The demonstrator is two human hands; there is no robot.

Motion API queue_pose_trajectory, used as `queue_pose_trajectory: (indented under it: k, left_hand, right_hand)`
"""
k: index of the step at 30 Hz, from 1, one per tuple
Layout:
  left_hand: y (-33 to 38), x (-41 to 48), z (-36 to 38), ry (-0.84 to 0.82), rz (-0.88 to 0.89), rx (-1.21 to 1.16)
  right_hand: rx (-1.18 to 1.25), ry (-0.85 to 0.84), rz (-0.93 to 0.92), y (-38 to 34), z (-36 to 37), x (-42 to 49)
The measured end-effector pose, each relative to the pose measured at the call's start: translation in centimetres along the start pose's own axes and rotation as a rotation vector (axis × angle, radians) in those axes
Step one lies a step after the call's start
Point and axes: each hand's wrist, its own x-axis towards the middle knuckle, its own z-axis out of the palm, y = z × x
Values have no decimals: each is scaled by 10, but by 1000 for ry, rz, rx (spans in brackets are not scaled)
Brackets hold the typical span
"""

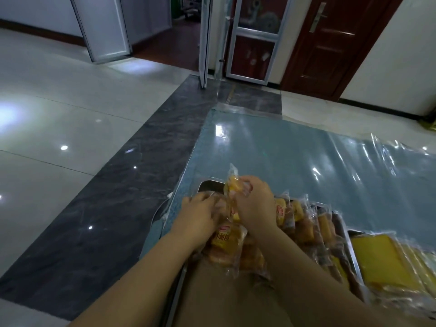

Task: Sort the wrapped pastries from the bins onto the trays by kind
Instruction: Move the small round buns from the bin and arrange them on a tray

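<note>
Right now: wrapped pastry (232,188) is in the air at lower centre of frame, roughly upright, pinched by the right hand (256,204) above the far end of the metal tray (210,183). Left hand (200,212) is just beside it and lower, fingers bent down onto the wrappers; too blurred to tell whether it grips one. Under both hands: pile of wrapped buns (227,244) in the tray, red logo up, with a row of wrapped rolls (303,219) along its right side. Second tray (355,258) sits right against it at lower right, carrying yellow slab cakes (377,263). Metal tray's left rim is close to the left edge of the worktop (295,142), which runs diagonally up to centre frame. Beyond the trays the worktop is open blue surface under a clear plastic sheet (389,161), wrinkled at right. Left of the edge: floor (106,197), dark stone strip then pale tiles.
</note>
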Motion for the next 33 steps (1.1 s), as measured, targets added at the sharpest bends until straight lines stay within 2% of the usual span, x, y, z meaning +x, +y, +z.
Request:
queue_pose_trajectory:
  k: [2,4,8,11,15,17,22,26,33]
  left_hand:
    - [-2,7,2,-84,-38,96]
    - [-2,12,3,-73,-65,89]
    - [3,18,6,-70,-44,103]
    - [5,20,7,-59,-7,100]
    - [1,20,8,-14,19,-1]
    - [0,20,10,-13,19,52]
    - [5,16,4,-24,-3,62]
    - [20,1,-12,37,-43,-65]
    - [65,-73,-45,105,74,-126]
  right_hand:
    - [6,12,28,9,-9,4]
    - [3,-36,94,17,-20,12]
    - [-45,-282,248,18,-33,29]
    - [-163,-390,270,17,-30,39]
    - [-140,-333,273,21,-22,42]
    - [-106,-303,270,24,-17,40]
    - [-234,-321,181,23,-19,35]
    - [-254,-247,144,13,-48,18]
    - [-191,-204,11,3,-134,-61]
